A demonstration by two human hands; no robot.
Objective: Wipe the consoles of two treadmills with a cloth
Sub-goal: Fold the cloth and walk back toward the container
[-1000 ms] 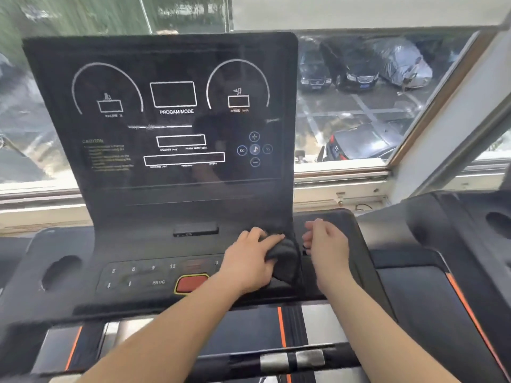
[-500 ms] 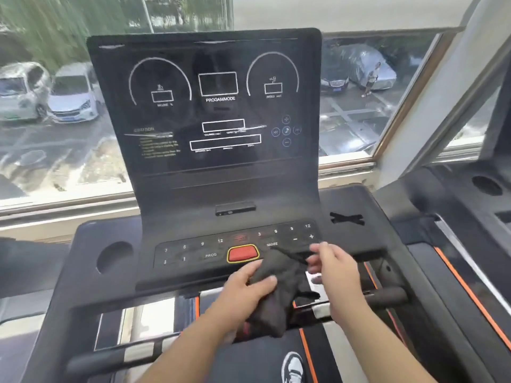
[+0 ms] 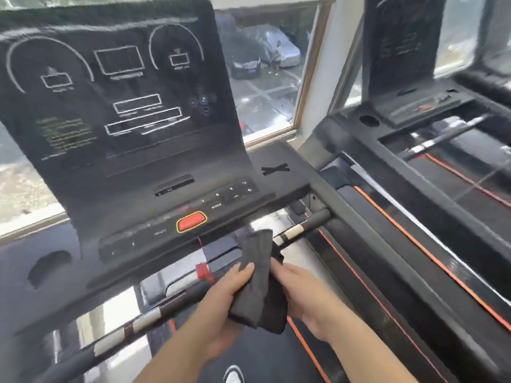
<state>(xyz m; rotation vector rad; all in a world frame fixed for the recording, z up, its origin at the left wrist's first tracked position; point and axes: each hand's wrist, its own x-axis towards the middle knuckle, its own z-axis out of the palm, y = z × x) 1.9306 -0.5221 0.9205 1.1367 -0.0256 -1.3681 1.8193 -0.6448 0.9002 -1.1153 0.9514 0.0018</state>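
On your button strip (image 3: 221, 201) you can just read MODE, plus 3, 12 and a +. Display (image 3: 119, 87) lettering's way too smeared to read.

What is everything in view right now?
near console: one, black, centre-left, upright before the window
second console: one, black, upper right, on the neighbouring treadmill
stop button: one, red with yellow rim, near console's key panel
handlebar: one, black with silver bands, below that panel
safety clip: one, red, by the handlebar
tape cross: one, black, right of the keys
cars: at least two, dark and silver, outside the window
cloth: one, dark grey, between both hands
left hand: one, bare, gripping the cloth's left side
right hand: one, bare, holding its right side
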